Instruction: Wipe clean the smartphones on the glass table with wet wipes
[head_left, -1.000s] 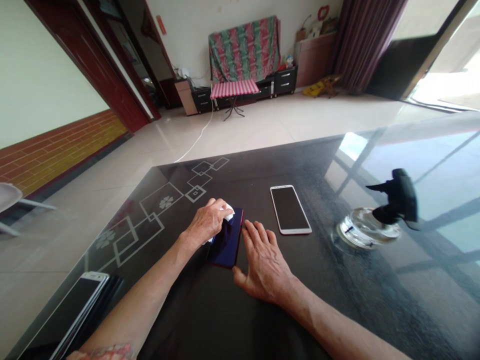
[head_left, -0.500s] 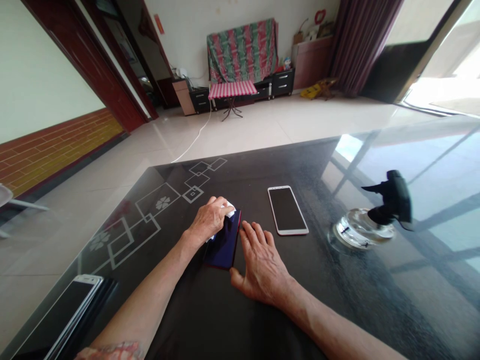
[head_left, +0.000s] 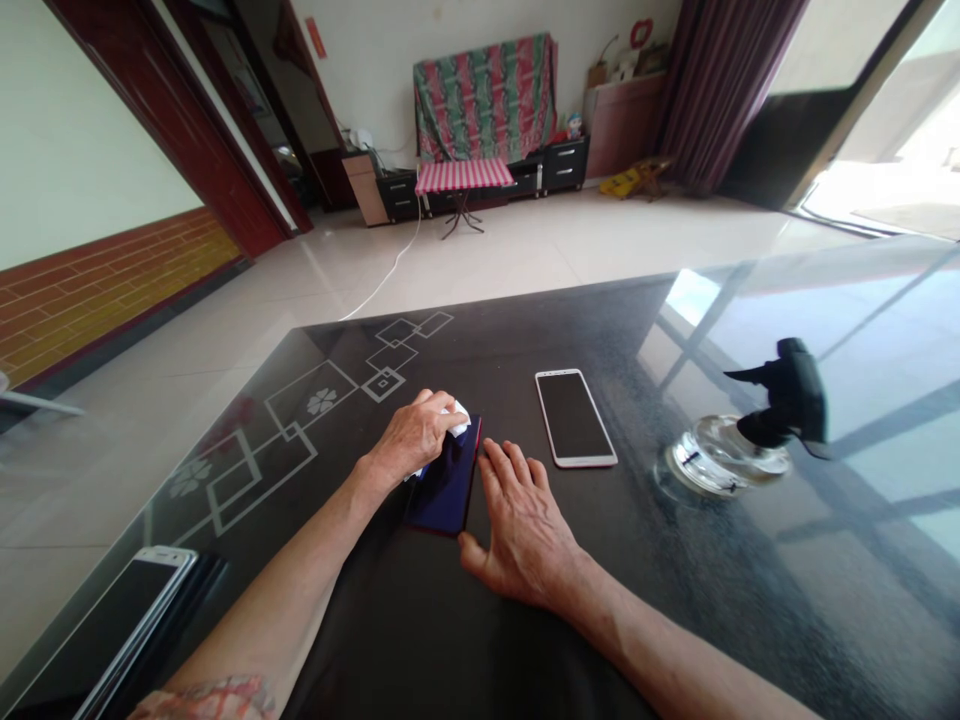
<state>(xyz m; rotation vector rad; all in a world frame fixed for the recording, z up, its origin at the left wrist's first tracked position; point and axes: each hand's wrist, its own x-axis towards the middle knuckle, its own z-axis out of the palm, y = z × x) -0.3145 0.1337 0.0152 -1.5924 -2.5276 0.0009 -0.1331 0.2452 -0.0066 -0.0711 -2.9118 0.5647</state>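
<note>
The left hand (head_left: 409,437) pinches a white wipe (head_left: 457,417) against the blue phone (head_left: 447,495) on the desk (head_left: 502,345). The right hand (head_left: 521,525) lies flat, slightly spread, beside it.

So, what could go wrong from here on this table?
The left hand holds a tissue to the dark phone, but the right hand lies beside it, not on top, so the phone could slide on the glossy table.
The white phone lies near that same hand and might get nudged.
The spray bottle stands farther right; a wide swing of that hand might knock it.
</note>
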